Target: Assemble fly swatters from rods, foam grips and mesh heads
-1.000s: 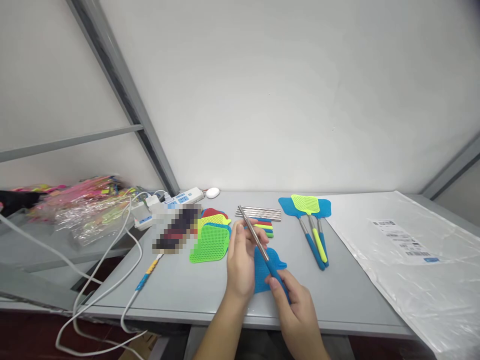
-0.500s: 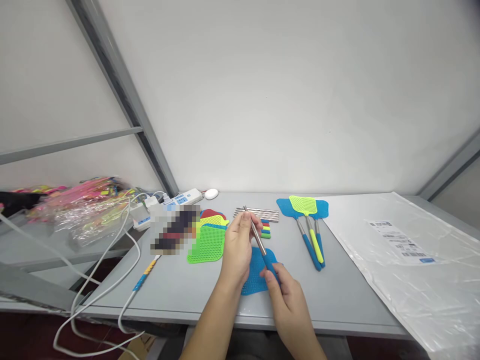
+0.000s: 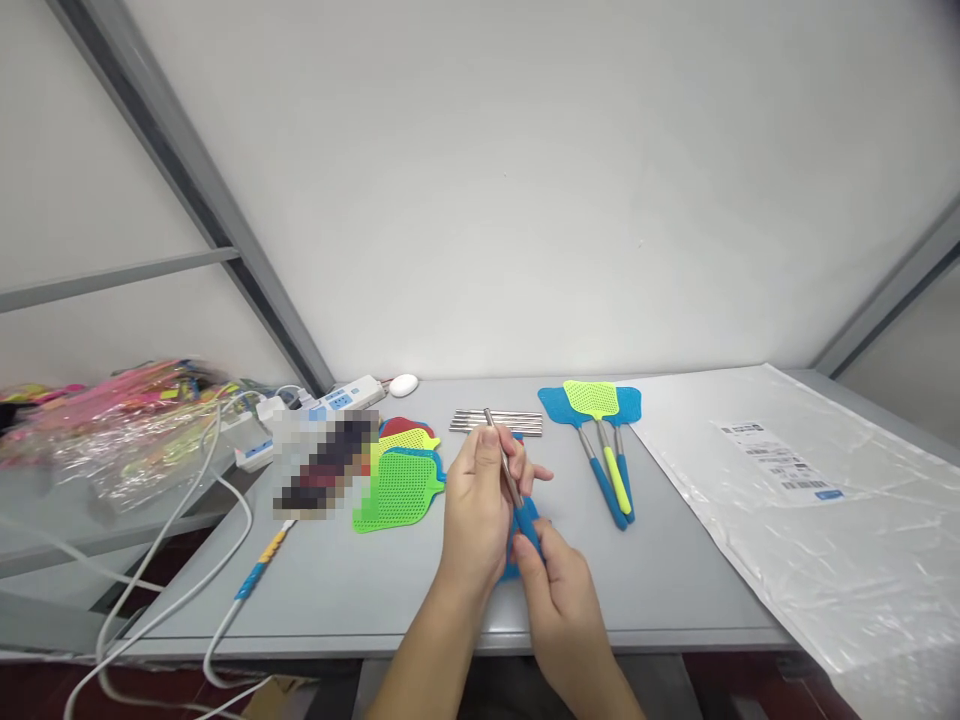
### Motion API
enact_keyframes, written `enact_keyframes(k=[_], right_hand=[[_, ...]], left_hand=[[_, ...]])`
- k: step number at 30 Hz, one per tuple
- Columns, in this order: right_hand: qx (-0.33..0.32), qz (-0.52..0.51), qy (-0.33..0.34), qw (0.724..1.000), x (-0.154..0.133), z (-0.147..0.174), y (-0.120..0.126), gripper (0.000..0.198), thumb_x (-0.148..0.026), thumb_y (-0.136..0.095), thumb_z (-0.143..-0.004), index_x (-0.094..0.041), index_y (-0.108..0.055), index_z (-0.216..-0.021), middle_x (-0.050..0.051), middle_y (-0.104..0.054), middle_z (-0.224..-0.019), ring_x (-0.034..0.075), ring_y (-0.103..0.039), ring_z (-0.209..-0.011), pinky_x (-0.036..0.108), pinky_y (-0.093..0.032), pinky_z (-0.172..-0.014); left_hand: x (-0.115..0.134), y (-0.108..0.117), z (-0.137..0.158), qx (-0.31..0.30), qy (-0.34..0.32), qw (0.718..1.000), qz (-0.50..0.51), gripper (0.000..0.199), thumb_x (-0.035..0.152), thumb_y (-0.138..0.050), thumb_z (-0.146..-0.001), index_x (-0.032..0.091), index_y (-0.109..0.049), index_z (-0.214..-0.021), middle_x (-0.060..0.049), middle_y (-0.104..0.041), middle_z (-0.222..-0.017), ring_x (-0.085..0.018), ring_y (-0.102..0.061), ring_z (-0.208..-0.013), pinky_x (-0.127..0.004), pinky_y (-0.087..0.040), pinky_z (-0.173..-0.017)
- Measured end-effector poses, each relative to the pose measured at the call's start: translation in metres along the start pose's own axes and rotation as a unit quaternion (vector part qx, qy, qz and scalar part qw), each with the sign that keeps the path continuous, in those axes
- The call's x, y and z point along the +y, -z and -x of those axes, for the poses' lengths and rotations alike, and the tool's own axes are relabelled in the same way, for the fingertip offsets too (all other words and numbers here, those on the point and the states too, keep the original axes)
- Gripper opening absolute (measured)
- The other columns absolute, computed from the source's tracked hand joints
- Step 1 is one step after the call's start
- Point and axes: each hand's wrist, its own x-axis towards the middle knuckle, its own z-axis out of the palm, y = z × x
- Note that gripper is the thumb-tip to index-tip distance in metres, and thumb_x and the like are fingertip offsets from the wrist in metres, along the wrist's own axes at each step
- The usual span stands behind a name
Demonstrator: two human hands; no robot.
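Note:
My left hand (image 3: 480, 500) is closed around a thin metal rod (image 3: 511, 480), thumb along its upper part. The rod's lower end meets a blue handle (image 3: 529, 532), which my right hand (image 3: 559, 585) grips between thumb and fingers. Beneath both hands lies a blue fly swatter head (image 3: 510, 573), mostly hidden. Behind my left hand is a row of metal rods (image 3: 495, 415) on the table. Green (image 3: 397, 490), yellow and red swatter heads are stacked to the left. Three whole fly swatters, two blue and one yellow (image 3: 615, 465), lie to the right.
A large white plastic bag (image 3: 720, 500) with a label covers the table's right side. At the left are a power strip (image 3: 345, 400), a white cable (image 3: 247, 510), a pixelated item (image 3: 326, 465) and bagged colourful goods (image 3: 142, 420). A white oval object (image 3: 403, 385) sits near the wall.
The view has shifted slightly, so the table's things sit farther left. My left fingers now cover most of the coloured handles, and the hands hide more of the blue swatter head.

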Motion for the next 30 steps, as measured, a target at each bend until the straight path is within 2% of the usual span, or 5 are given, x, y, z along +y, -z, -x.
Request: enact_keyframes(k=[4,8,13,18,30], right_hand=[[-0.009,-0.003,0.017,1.000,-0.005,-0.015,0.020,0.028,-0.039,-0.037,-0.099,-0.019,-0.055,-0.093,0.000,-0.054,-0.073,0.014,-0.048,-0.063,0.025,-0.039,-0.059],[0.026,0.059,0.057,0.996,-0.010,-0.031,0.047,0.025,-0.037,-0.041,-0.098,-0.021,-0.058,-0.108,0.006,-0.061,-0.101,0.021,-0.056,-0.097,0.033,-0.044,-0.088],[0.126,0.124,0.090,0.980,0.002,-0.023,0.053,0.028,-0.029,-0.042,-0.098,-0.022,-0.054,-0.122,0.011,-0.055,-0.120,0.023,-0.050,-0.115,0.039,-0.041,-0.098],[0.169,0.140,0.074,0.973,0.016,-0.011,0.054,0.028,-0.029,-0.040,-0.099,-0.021,-0.058,-0.119,0.010,-0.057,-0.113,0.021,-0.054,-0.105,0.036,-0.045,-0.090],[0.078,0.129,-0.051,0.987,0.020,-0.017,0.055,0.038,-0.034,-0.040,-0.097,-0.017,-0.054,-0.128,0.009,-0.066,-0.099,0.022,-0.062,-0.087,0.034,-0.049,-0.075]], left_hand=[[0.008,-0.012,0.003,-0.056,0.028,0.998,0.029,0.028,0.043,-0.046,-0.097,0.020,-0.052,-0.083,0.007,-0.038,-0.063,-0.006,-0.038,-0.047,-0.028,-0.052,-0.065],[0.009,-0.026,-0.003,-0.115,0.036,0.992,0.034,0.024,0.042,-0.049,-0.096,0.021,-0.054,-0.085,0.003,-0.043,-0.073,-0.007,-0.044,-0.058,-0.024,-0.046,-0.066],[-0.008,-0.043,-0.023,-0.065,-0.030,0.995,-0.073,0.027,0.045,-0.050,-0.095,0.020,-0.053,-0.084,0.004,-0.039,-0.068,-0.008,-0.035,-0.056,-0.021,-0.037,-0.056],[-0.031,-0.039,-0.044,-0.063,-0.034,0.978,-0.196,0.045,0.059,-0.048,-0.090,0.020,-0.044,-0.068,0.004,-0.037,-0.061,-0.010,-0.033,-0.054,-0.023,-0.030,-0.049],[-0.042,-0.028,-0.044,-0.128,-0.066,0.952,-0.270,0.047,0.056,-0.040,-0.096,0.020,-0.039,-0.065,0.004,-0.037,-0.057,-0.011,-0.033,-0.054,-0.027,-0.027,-0.054]])
